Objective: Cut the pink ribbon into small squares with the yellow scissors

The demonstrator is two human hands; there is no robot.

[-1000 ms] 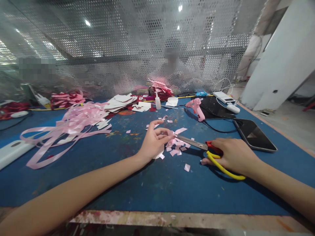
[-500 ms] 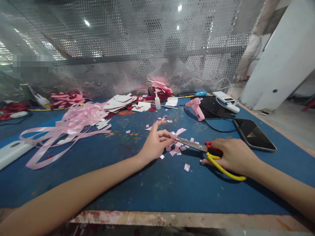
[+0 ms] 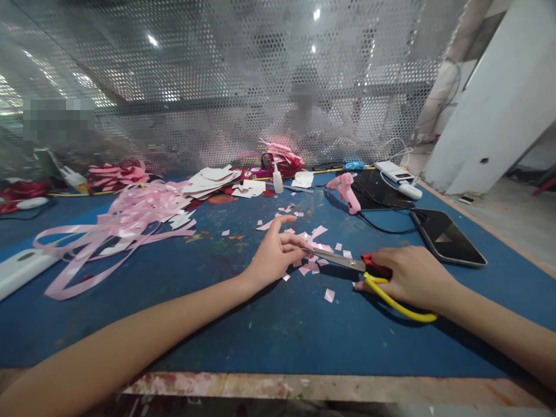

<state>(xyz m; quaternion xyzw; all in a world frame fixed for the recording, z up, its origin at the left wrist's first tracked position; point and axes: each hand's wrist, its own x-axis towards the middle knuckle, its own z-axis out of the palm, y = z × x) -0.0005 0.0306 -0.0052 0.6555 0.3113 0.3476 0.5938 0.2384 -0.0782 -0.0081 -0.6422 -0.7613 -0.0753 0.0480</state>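
My right hand is closed round the red and yellow handles of a pair of scissors, whose blades point left across the blue table. My left hand rests by the blade tips, thumb and fingers pinched on a small pink ribbon piece, index finger stretched out. Several small pink ribbon scraps lie scattered under and around both hands.
A heap of long pink ribbon lies at the left, white paper pieces behind it. A glue bottle, pink glue gun, black tablet and power bank sit at the back right. A perforated screen stands behind, with a person beyond.
My left hand has lowered toward the table and shifted slightly right, its pinch now at the blade tips. The scissors and right hand have barely moved.
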